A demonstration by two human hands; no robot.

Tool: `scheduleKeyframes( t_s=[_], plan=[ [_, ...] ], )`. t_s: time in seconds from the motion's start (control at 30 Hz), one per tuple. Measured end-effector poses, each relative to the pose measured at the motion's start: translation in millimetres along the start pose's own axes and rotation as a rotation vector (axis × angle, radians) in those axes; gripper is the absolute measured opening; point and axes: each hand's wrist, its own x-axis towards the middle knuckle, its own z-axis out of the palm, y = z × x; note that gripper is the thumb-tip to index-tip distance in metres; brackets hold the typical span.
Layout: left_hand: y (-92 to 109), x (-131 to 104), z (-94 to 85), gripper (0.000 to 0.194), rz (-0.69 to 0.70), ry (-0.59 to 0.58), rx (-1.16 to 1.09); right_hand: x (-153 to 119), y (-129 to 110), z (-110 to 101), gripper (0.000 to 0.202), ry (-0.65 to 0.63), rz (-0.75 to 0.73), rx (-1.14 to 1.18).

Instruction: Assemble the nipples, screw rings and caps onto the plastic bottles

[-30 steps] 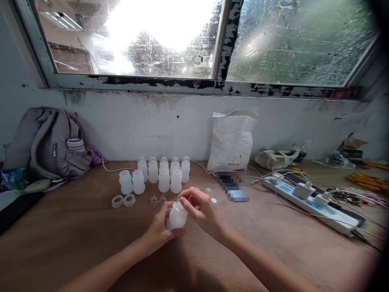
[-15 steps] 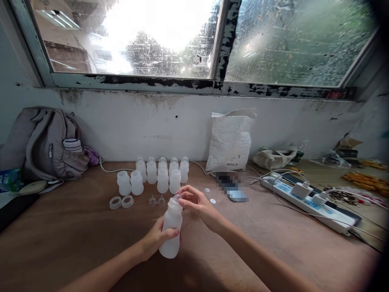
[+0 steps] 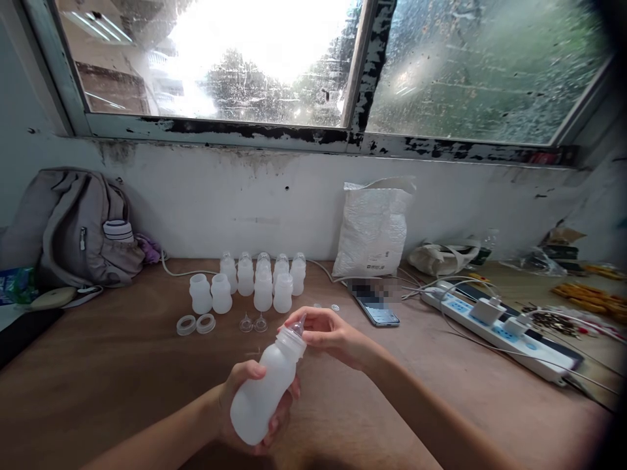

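Observation:
My left hand (image 3: 235,395) is wrapped around a frosted white baby bottle (image 3: 264,388), which tilts up to the right. A clear bottle nipple (image 3: 299,324) sticks up from its neck, and the fingers of my right hand (image 3: 333,334) close around it. Whether they also press on the bottle's rim is hard to see. Beyond the bottle, two loose nipples (image 3: 253,322) stand on the table, beside two white collar rings (image 3: 196,325). Several more bottles (image 3: 263,287) are grouped farther back, some with clear tops; two at the left (image 3: 200,295) are without tops.
Small white discs (image 3: 335,307) lie past my right hand, near a phone (image 3: 377,305). A white padded bag (image 3: 371,228) leans on the wall. To the right lies a power strip (image 3: 499,336) with cables; a grey backpack (image 3: 73,228) sits at the left.
The bottle has come nearer and tilts more, its base swung down to the left. My left hand has turned with it, and my right fingers have stayed at its top.

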Motion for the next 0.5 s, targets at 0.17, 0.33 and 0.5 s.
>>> scheduleKeyframes(
  t_s=[0.17, 0.33, 0.5],
  plan=[
    [15, 5, 16.6, 0.033, 0.053, 0.3, 0.409, 0, 0, -1, 0.029, 0.129, -0.01, -0.26],
    [24, 9, 28.5, 0.023, 0.23, 0.556, 0.832, 0, 4, -6, 0.031, 0.251, -0.018, -0.609],
    [34, 3, 32.3, 0.027, 0.047, 0.477, 0.534, -2, -9, -13, 0.035, 0.108, -0.03, -0.275]
  ],
)
